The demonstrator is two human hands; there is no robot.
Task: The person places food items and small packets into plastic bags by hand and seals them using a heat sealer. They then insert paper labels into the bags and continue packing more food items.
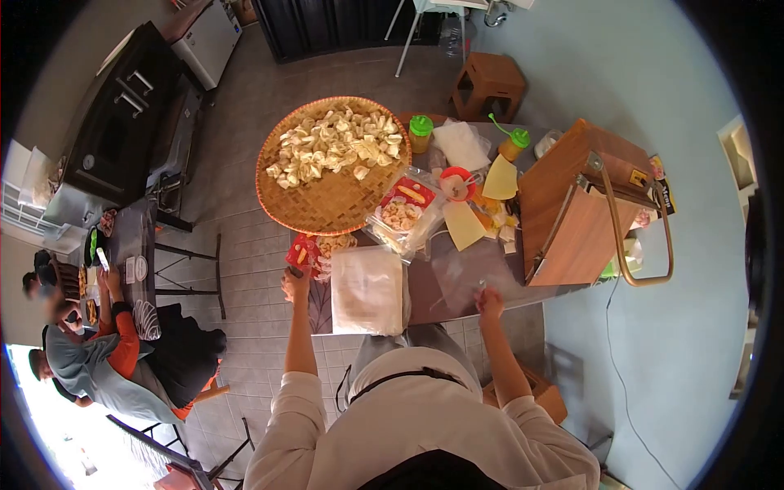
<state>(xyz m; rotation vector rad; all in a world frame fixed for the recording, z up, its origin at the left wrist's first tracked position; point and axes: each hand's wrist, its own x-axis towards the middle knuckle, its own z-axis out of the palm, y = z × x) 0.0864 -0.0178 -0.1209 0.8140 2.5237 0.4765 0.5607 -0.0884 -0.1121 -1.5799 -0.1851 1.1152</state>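
Note:
My left hand (295, 286) is closed around a small dark object (295, 271), possibly a stapler. Beside it, at the table's left edge, lies a filled clear packet with a red label (303, 251). To its right is a stack of clear plastic bags (367, 290). Over the table's front right part, my right hand (490, 302) has its fingers pinched together, with a tiny pale bit at the tips that I cannot make out. Farther back, another filled packet with a red label (402, 214) lies beside a wide woven tray (314, 214) holding pale dumpling-shaped pieces (339, 143).
Green-lidded jars (420, 135), a red bowl (457, 184) and yellow paper pieces (465, 226) stand or lie toward the back. A wooden cabinet (563, 204) bounds the right side. A person (122, 359) sits at another table on the left. A stool (488, 86) stands behind.

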